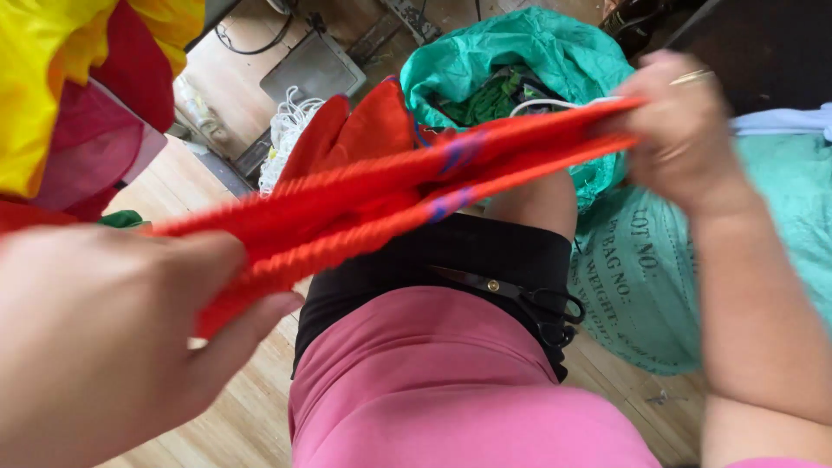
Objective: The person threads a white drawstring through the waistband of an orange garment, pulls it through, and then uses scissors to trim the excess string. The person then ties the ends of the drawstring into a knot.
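Note:
A long red fabric piece (381, 186) with a gathered edge and blue marks is stretched across the view between both hands. My left hand (113, 329), close to the camera at lower left, grips its near end. My right hand (685, 130), at upper right with a ring on one finger, pinches its far end. Under the fabric are my lap in black shorts (451, 260) and a pink top (451, 390). Black scissors (542, 308) lie on my lap.
An open green woven sack (520, 61) with fabric inside stands ahead; another green sack (641, 277) lies at right. Yellow and red cloth (78, 78) hangs at upper left. White netting (286, 130) and a sewing-machine treadle (312, 65) sit on the wooden floor (234, 416).

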